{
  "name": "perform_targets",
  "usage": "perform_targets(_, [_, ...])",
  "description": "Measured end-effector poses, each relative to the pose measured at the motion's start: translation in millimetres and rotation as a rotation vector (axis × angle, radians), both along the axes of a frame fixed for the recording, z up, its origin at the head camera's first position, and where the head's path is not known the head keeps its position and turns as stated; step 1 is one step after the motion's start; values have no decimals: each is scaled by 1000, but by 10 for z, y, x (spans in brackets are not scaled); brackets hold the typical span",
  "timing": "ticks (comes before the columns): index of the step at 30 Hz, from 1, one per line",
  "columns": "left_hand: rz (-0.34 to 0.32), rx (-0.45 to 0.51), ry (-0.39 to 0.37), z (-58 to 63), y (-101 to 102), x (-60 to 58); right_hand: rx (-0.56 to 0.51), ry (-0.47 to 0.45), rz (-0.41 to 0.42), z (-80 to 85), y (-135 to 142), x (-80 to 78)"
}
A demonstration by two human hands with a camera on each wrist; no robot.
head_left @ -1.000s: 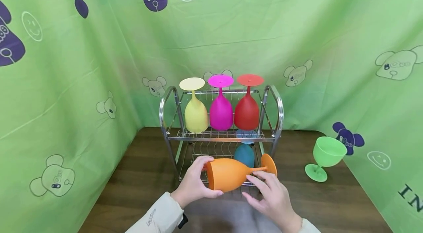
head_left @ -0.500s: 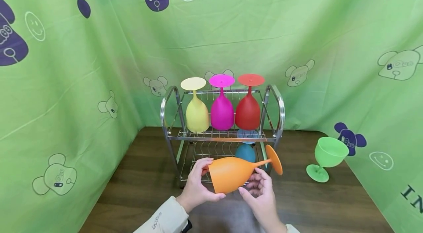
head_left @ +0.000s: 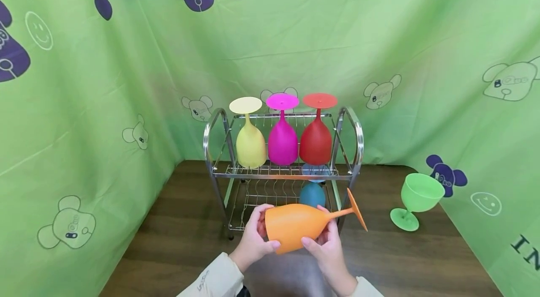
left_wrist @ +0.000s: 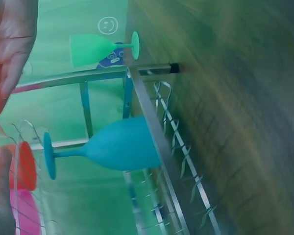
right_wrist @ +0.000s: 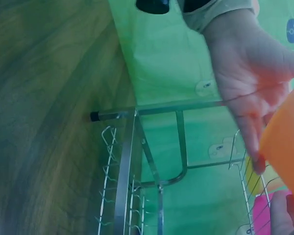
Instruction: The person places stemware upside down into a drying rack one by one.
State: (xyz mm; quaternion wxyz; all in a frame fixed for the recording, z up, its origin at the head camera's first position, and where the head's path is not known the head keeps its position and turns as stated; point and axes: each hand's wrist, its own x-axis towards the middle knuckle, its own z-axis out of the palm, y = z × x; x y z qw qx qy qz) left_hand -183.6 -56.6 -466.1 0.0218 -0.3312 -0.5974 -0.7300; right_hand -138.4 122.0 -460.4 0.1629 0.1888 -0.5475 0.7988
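An orange goblet lies sideways in both hands in front of the rack, its mouth to the left and its foot to the right. My left hand grips the bowl at the rim end. Around the stem end of the bowl curl the thumb and fingers of my right hand. On the rack's upper tier stand a yellow goblet, a magenta goblet and a red goblet, all upside down. Below the red one, a blue goblet stands inverted on the lower tier, partly hidden in the head view.
The two-tier metal rack stands on a dark wooden table. Right of it, a light green goblet rests upright by the green cloth, which hangs around the table's back and sides.
My right hand has shifted from beside the stem onto the bowl. The goblet's foot has moved right and its stem now tilts up, while my left hand keeps its grip at the rim.
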Motion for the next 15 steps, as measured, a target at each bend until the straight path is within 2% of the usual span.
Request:
perform_targets(2, [-20,16,-74,-28,2,-24,5,39,44,5,9,-18])
perform_targets(6, [-22,14,-151,-76,6,-52,19,95,93,18,24,-34])
perform_targets(11, [-53,-19,-173,-116,33,-62,23,99,78,44,22,-67])
perform_targets(15, [-45,-71,-159,-140,50,-84,41,107,28,52,19,-111])
